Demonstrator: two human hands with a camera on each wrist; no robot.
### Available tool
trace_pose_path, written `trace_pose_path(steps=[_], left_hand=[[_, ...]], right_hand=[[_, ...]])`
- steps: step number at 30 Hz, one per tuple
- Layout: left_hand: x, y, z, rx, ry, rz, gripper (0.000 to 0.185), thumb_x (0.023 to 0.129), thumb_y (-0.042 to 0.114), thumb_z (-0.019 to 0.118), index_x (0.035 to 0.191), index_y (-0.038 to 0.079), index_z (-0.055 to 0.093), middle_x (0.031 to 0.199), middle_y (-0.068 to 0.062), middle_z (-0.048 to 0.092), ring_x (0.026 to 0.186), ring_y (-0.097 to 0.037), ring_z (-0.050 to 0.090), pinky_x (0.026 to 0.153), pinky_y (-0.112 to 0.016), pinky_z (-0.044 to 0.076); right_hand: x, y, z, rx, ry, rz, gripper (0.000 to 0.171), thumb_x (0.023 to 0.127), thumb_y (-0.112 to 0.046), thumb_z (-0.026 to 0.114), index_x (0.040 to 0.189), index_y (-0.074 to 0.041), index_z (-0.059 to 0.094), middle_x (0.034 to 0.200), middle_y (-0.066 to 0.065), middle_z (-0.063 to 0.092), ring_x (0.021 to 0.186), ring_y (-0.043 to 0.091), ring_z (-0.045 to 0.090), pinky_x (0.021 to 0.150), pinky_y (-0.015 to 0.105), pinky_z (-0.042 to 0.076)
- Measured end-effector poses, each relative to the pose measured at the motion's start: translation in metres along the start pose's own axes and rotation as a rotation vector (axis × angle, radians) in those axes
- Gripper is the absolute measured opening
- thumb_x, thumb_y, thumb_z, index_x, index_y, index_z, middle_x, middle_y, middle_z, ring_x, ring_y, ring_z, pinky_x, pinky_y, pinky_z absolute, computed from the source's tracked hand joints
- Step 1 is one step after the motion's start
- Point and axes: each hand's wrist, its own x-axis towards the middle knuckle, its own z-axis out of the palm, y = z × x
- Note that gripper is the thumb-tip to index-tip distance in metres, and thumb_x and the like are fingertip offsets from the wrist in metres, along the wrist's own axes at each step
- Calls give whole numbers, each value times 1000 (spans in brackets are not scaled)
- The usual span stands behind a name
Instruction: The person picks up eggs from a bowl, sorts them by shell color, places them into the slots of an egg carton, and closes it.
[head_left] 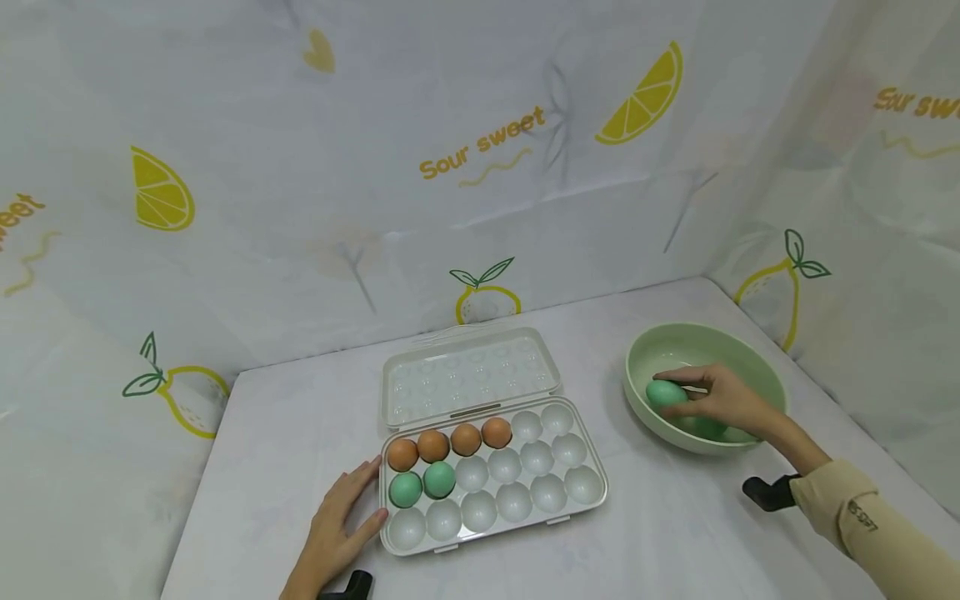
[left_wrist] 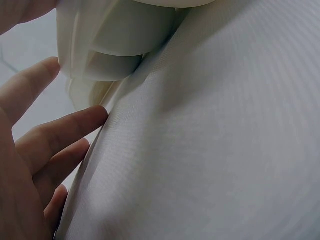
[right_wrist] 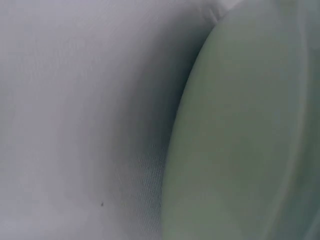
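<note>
My right hand (head_left: 720, 400) pinches a green egg (head_left: 666, 394) between thumb and fingers, inside the light green bowl (head_left: 750, 354). Beneath that hand more green shows in the bowl, partly hidden. My left hand (head_left: 337, 517) rests at the left end of the egg tray (head_left: 517, 522), fingers spread, thumb and index fingertip at its rim. In the left wrist view, the fingers (left_wrist: 65, 130) lie beside the tray's underside (left_wrist: 130, 30). The tray's back row holds several brown eggs (head_left: 465, 439) at the left; two green eggs (head_left: 439, 480) sit in the middle row.
The tray's clear lid (head_left: 468, 375) lies folded back behind it. A white cloth (head_left: 300, 425) covers the table, and printed white sheets (head_left: 375, 192) hang behind. The bowl's outer wall (right_wrist: 230, 140) fills the right wrist view's right side; the right hand is out of that view.
</note>
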Motion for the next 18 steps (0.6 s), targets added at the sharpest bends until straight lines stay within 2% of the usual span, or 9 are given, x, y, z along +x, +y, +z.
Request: trace_pose_path(steps=[7, 11, 18], left_hand=[[1, 1, -1, -6, -4, -6, 71, 78, 16, 80, 145, 14, 58, 137, -15, 67, 132, -22, 55, 121, -5, 17], [1, 2, -1, -1, -8, -18, 70, 79, 17, 80, 145, 14, 58, 137, -14, 67, 133, -21, 55, 121, -4, 16], [1, 3, -1, -5, -8, -17, 70, 79, 16, 80, 145, 14, 58, 138, -14, 67, 131, -25, 55, 121, -5, 16]], right_hand=[[1, -8, 2, 116, 35, -45, 53, 82, -11, 85, 130, 3, 67, 125, -22, 67, 111, -17, 59, 90, 8, 54], [2, -16, 1, 144, 52, -75, 52, 83, -8, 83, 130, 6, 66, 123, -26, 66, 111, -16, 60, 92, 6, 52], [4, -30, 3, 144, 57, -75, 52, 84, -9, 83, 131, 4, 66, 124, -26, 66, 111, -15, 61, 91, 7, 54]])
